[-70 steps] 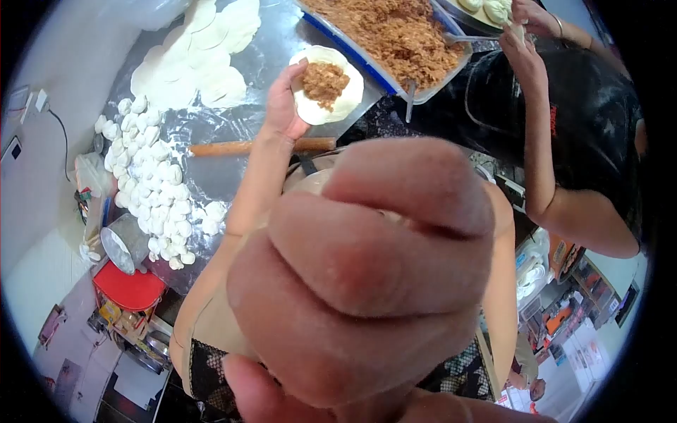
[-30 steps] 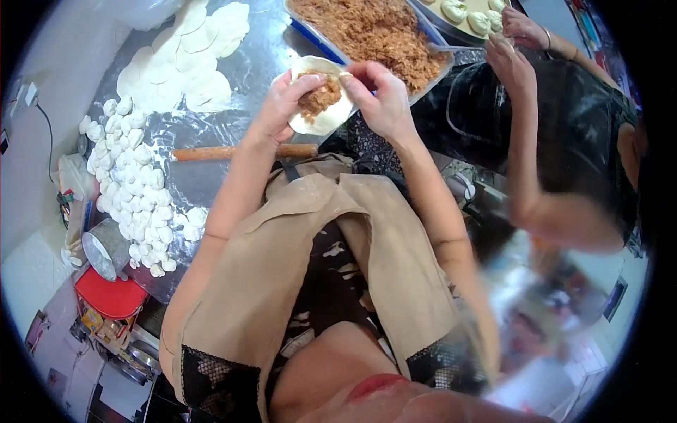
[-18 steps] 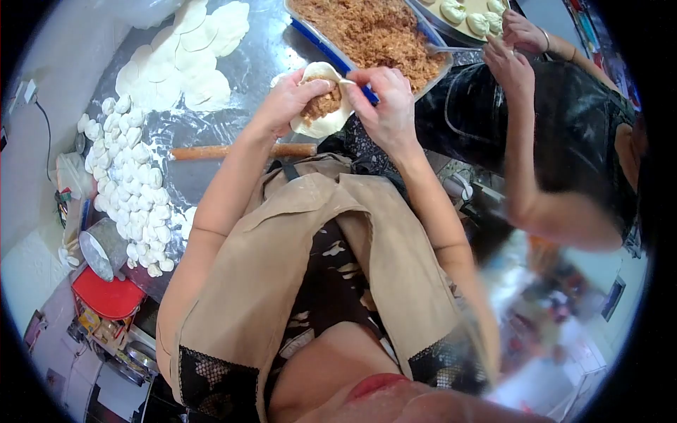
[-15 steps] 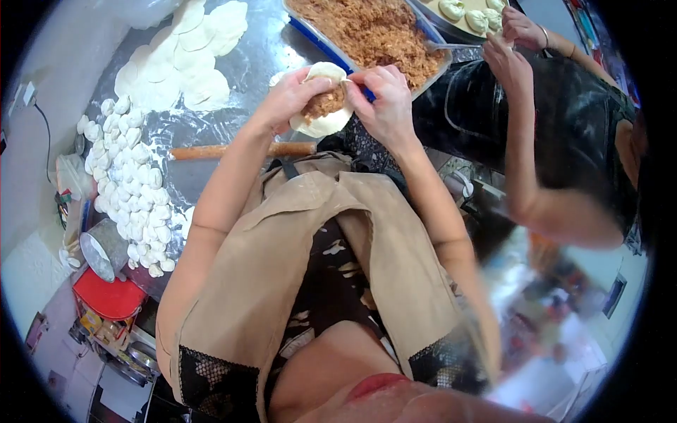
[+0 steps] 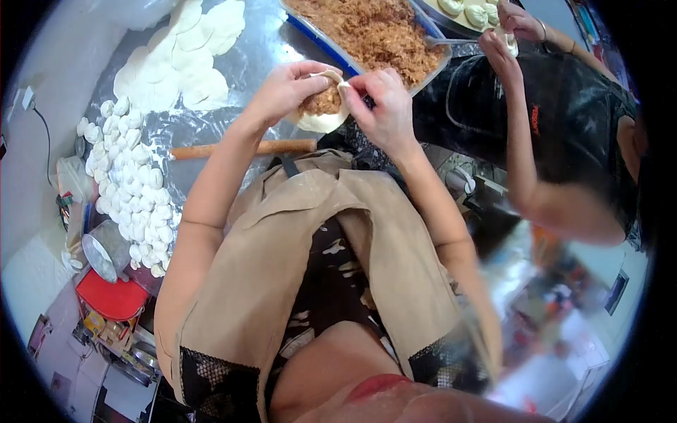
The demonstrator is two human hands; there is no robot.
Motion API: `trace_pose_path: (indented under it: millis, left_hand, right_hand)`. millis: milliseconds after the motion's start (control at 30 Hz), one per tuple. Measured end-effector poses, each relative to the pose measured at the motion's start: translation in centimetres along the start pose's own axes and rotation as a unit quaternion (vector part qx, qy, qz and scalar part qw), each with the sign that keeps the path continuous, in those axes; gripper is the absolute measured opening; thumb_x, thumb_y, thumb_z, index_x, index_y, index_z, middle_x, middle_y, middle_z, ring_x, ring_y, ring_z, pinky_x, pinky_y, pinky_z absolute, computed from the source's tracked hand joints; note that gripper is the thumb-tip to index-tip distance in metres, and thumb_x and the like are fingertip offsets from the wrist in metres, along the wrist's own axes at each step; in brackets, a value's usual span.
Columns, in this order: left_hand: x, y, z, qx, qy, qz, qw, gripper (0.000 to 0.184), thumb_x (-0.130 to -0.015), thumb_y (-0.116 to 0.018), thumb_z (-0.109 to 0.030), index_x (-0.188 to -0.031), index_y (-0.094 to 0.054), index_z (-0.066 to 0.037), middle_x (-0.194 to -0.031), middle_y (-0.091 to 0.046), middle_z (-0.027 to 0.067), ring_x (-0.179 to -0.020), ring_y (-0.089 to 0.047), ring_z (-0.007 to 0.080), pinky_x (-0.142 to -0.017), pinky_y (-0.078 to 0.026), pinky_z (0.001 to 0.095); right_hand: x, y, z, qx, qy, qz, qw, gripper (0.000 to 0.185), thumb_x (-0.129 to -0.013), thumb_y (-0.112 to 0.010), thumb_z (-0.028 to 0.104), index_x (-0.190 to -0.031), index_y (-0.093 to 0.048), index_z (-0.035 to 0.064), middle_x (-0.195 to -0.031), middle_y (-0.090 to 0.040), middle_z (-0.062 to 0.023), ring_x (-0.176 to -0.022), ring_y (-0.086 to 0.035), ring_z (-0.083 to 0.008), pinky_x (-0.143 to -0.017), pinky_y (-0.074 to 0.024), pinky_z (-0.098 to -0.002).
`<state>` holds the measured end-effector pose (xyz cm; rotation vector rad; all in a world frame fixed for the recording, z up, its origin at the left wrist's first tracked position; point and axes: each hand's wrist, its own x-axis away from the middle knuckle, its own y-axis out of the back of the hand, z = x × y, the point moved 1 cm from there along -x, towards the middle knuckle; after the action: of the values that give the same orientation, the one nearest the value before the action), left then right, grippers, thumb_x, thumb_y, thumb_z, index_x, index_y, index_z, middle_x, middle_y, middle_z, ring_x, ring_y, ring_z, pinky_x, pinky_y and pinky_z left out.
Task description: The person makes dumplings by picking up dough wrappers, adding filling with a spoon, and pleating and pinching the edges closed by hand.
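Two hands hold one round of dough up over the near right part of the counter. The left hand is curled around the left side of the dough, with its thumb bent over the top. The right hand has its thumb and first finger pressed together, and this grip is pinching the dough's rim on the right side. A bit of the rim is pulled up between them. Brown filling sits in the middle of the dough, out in the open.

Just under the hands, a wooden rolling pin lies along the near edge of the counter, and the left arm crosses over it. Past the hands, at the right edge, is a big blue and clear tub full of more brown filling. A metal handle sticks out of it.

Flat dough rounds lie on top of each other toward the far left corner. Many small white dough lumps are heaped along the left edge.

Past the tub, another person's hands pinch something pale beside a tray with pleated buns on it.
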<state>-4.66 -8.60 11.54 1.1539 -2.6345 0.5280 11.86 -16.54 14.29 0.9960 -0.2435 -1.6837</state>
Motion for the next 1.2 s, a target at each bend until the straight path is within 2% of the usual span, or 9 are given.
trace_pose_path:
  millis: [300,433,467,533,700,800,867,1100,1200]
  left_hand:
    - [-0.1,0.4,-0.8,-0.125,0.028,0.008,0.992,0.021,-0.083,-0.062,-0.015,-0.097,-0.053,-0.003,-0.084,-0.058,0.0029,-0.072,-0.055,0.0082,-0.062,-0.045,0.0217]
    - [-0.1,0.9,-1.4,-0.127,0.012,0.097,0.987,0.032,-0.087,-0.058,-0.02,-0.111,-0.052,-0.001,-0.095,-0.061,0.0061,-0.087,-0.059,0.0121,-0.077,-0.048,0.0263]
    - [0.5,1.3,-1.1,0.068,0.002,0.086,0.994,0.038,-0.089,-0.054,-0.022,-0.119,-0.048,0.0,-0.104,-0.06,0.0089,-0.095,-0.058,0.0159,-0.084,-0.047,0.0292]
    - [1.7,0.2,0.3,0.4,0.006,0.066,0.914,0.049,-0.093,-0.042,-0.028,-0.133,-0.038,0.002,-0.124,-0.053,0.0165,-0.113,-0.054,0.0267,-0.098,-0.043,0.0378]
    - [1.9,-2.8,2.2,0.295,-0.106,-0.062,0.948,0.044,-0.089,-0.054,-0.016,-0.127,-0.043,0.003,-0.12,-0.054,0.0161,-0.107,-0.056,0.0233,-0.093,-0.046,0.0362]
    - [2.1,-2.8,1.4,0.17,-0.115,-0.083,0.975,0.027,-0.083,-0.058,-0.005,-0.109,-0.059,0.0,-0.101,-0.062,0.0066,-0.09,-0.059,0.0113,-0.08,-0.049,0.0257]
    - [1.8,-2.3,1.6,0.158,-0.116,-0.08,0.977,0.028,-0.084,-0.058,-0.006,-0.111,-0.057,0.001,-0.105,-0.061,0.0087,-0.092,-0.059,0.0135,-0.081,-0.049,0.027]
    - [1.4,-2.0,1.1,0.097,-0.099,-0.037,0.99,0.026,-0.084,-0.058,-0.006,-0.109,-0.056,0.0,-0.108,-0.062,0.0112,-0.093,-0.06,0.015,-0.082,-0.049,0.0286]
    - [1.5,-2.3,0.8,0.101,-0.088,-0.052,0.99,0.023,-0.083,-0.058,-0.006,-0.105,-0.057,0.0,-0.108,-0.062,0.0109,-0.093,-0.06,0.0147,-0.082,-0.049,0.0288]
  right_hand:
    - [0.0,0.6,1.1,-0.031,-0.033,0.033,0.998,0.01,-0.074,-0.066,0.007,-0.08,-0.061,0.0017,-0.076,-0.059,-0.0106,-0.073,-0.056,-0.0296,-0.07,-0.0446,-0.0379]
    - [0.0,0.4,0.6,-0.058,-0.101,0.056,0.992,0.011,-0.078,-0.064,0.01,-0.083,-0.062,-0.0004,-0.076,-0.059,-0.0117,-0.07,-0.057,-0.0265,-0.066,-0.0465,-0.0343]
    - [0.1,0.6,1.0,-0.104,-0.169,0.028,0.98,0.013,-0.08,-0.063,0.011,-0.083,-0.062,-0.0015,-0.074,-0.059,-0.0111,-0.068,-0.058,-0.0204,-0.061,-0.0466,-0.03]
    - [0.4,0.4,0.8,-0.13,-0.185,0.001,0.974,0.013,-0.081,-0.063,0.012,-0.083,-0.062,-0.0015,-0.074,-0.059,-0.0103,-0.067,-0.058,-0.0181,-0.06,-0.0464,-0.0284]
    - [1.0,0.1,1.2,-0.144,-0.193,-0.021,0.97,0.013,-0.081,-0.064,0.011,-0.085,-0.062,-0.0014,-0.073,-0.058,-0.0076,-0.067,-0.055,-0.0142,-0.06,-0.0459,-0.0272]
    - [0.3,0.5,1.1,-0.089,-0.1,-0.001,0.991,0.012,-0.076,-0.066,0.007,-0.084,-0.062,-0.0003,-0.074,-0.058,-0.0096,-0.069,-0.057,-0.0211,-0.062,-0.0464,-0.0309]
    - [0.6,0.6,1.6,-0.037,0.01,-0.01,0.999,0.013,-0.071,-0.069,0.003,-0.082,-0.062,0.0018,-0.076,-0.058,-0.0114,-0.071,-0.057,-0.0286,-0.064,-0.0467,-0.0346]
    - [0.6,0.6,1.7,-0.006,-0.008,-0.001,1.0,0.015,-0.069,-0.07,0.002,-0.081,-0.062,0.0037,-0.077,-0.058,-0.0091,-0.074,-0.055,-0.0271,-0.069,-0.0433,-0.0355]
    - [0.9,1.0,2.3,0.019,0.063,-0.028,0.997,0.014,-0.071,-0.068,0.005,-0.084,-0.062,0.004,-0.078,-0.058,-0.007,-0.073,-0.053,-0.026,-0.069,-0.0414,-0.0357]
